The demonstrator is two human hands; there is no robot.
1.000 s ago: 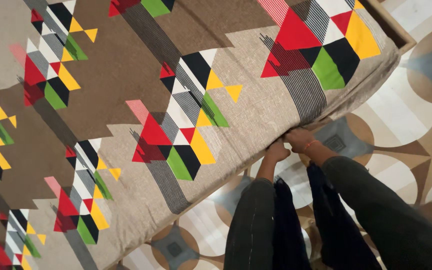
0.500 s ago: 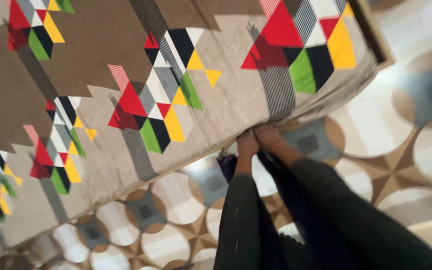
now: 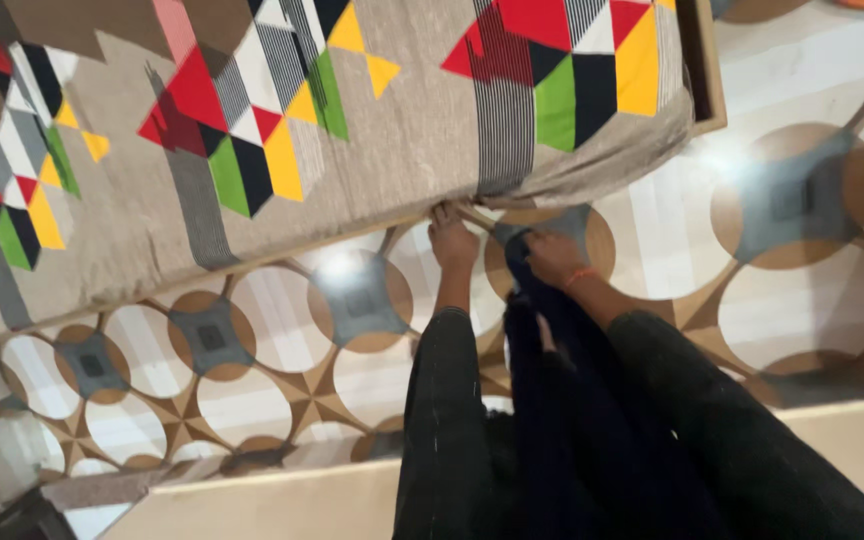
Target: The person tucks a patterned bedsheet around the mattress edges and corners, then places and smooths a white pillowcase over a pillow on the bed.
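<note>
The grey-brown patterned bedsheet [image 3: 402, 150] is spread over the bed, its long axis running from lower left to upper right. Its hanging edge is being tucked under the mattress, it is judged; pushing further along is called for next. The left hand [image 3: 451, 238] is pressed to that edge, fingers hidden, so its grip cannot be told. The right hand [image 3: 553, 256] is closed on dark cloth [image 3: 542, 330] just below.

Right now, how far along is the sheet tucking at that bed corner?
Done: the patterned sheet lies flat and smooth across the top of the bed. In hand: the left hand is at the sheet's lower edge by the wooden frame, and the right hand sits just below it. Left: the corner fabric beside the hands is bunched and hangs loose.
</note>
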